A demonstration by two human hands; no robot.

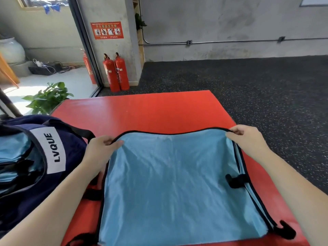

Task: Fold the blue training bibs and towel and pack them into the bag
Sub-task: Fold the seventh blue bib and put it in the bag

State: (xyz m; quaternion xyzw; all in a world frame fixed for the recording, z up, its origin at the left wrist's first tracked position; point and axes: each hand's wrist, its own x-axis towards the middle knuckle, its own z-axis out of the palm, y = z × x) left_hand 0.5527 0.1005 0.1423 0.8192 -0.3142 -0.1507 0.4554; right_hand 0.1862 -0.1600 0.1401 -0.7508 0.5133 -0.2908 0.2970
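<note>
A light blue mesh training bib (174,183) with black trim lies spread on the red mat (152,110). My left hand (101,148) pinches its far left corner, and my right hand (246,137) pinches its far right corner. Black straps stick out at the bib's right side and near corners. A navy bag (35,157) with a white LVQUE label stands open at the left. Blue fabric with black trim shows inside the bag.
Dark speckled floor (266,89) surrounds the mat on the right and far side. Two red fire extinguishers (116,73) stand against a pillar beyond the mat. A green potted plant (48,98) sits by the mat's far left corner.
</note>
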